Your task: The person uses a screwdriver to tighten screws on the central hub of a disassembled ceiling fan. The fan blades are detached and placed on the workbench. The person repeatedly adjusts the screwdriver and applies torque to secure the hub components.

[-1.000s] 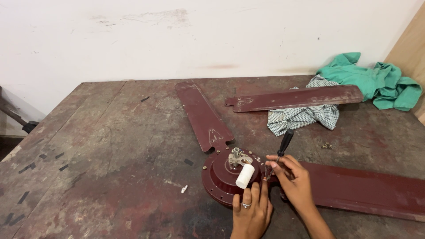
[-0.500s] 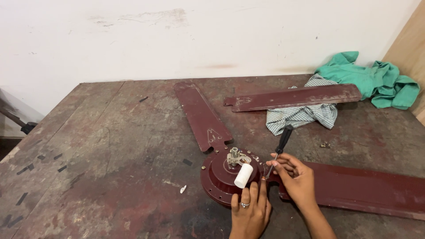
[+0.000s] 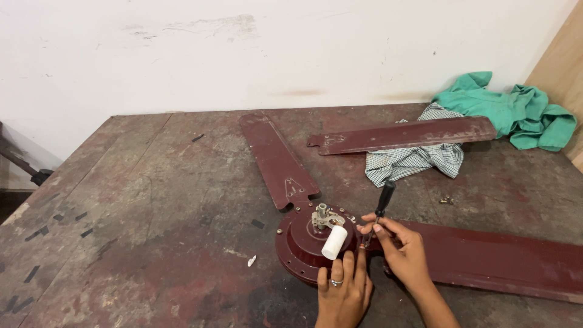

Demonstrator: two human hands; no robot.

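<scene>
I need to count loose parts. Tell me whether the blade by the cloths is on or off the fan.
Off. That blade lies apart from the fan hub, resting partly on the striped cloth.

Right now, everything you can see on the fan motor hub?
The fan motor hub is a round, dark maroon metal housing lying flat on the worn table, with small screws around its rim. A bare metal shaft fitting stands at its centre, with a white cylinder lying beside it. One blade is attached at the upper left, another at the right. The left hand presses its near edge; the right hand sets a black-handled screwdriver at its right side.
</scene>
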